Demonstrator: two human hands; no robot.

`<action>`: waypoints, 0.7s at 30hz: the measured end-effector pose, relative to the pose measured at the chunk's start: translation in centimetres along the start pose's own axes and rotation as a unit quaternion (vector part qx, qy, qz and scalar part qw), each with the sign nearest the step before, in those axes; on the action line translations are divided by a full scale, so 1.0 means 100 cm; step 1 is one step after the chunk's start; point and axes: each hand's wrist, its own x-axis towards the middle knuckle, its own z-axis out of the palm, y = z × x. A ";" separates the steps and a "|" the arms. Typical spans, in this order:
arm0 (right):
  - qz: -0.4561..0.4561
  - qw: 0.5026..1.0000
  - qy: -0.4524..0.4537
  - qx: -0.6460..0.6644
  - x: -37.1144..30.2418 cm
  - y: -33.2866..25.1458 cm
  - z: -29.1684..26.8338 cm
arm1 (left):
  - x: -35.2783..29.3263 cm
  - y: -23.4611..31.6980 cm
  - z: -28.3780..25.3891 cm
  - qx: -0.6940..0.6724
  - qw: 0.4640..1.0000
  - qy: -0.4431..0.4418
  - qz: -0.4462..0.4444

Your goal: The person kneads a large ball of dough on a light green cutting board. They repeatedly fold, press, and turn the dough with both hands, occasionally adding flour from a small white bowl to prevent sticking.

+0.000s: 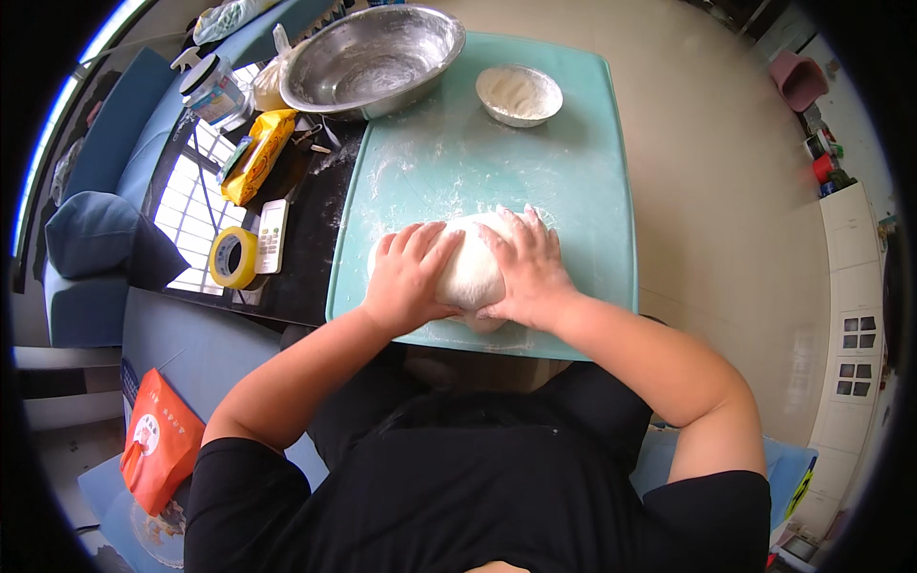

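Note:
A large lump of white dough (pixel 470 272) lies near the front edge of a pale green board (pixel 564 177) dusted with flour. Both hands grip it from either side. My left hand (pixel 411 272) wraps its left side, fingers curled over the top. On the right side, my right hand (pixel 528 267) does the same with fingers somewhat spread. The thumbs come close together at the near side of the dough, where a small bulge shows below them. At the board's far end sit a floury steel basin (pixel 377 62) and a small metal bowl of flour (pixel 519 95).
On the black table (pixel 310 205) to the left lie a yellow packet (pixel 260 156), a white remote control (pixel 271 236) and a yellow tape roll (pixel 233 257). A capped jar (pixel 212 91) stands farther back. An orange bag (pixel 160 439) rests at lower left. White cabinets (pixel 850 277) line the far right.

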 end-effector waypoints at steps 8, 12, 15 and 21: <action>-0.022 0.996 0.087 -0.028 0.083 0.045 0.018 | 0.072 -0.051 0.025 -0.020 0.996 -0.017 -0.083; 0.045 0.997 0.051 -0.023 0.131 0.056 0.005 | 0.109 -0.082 0.042 -0.005 0.990 -0.037 -0.133; 0.076 0.995 0.060 -0.005 0.146 0.059 0.004 | 0.124 -0.094 0.050 0.013 0.984 -0.060 -0.170; 0.082 0.992 0.093 -0.005 0.166 0.059 0.020 | 0.127 -0.103 0.053 0.052 0.973 -0.042 -0.219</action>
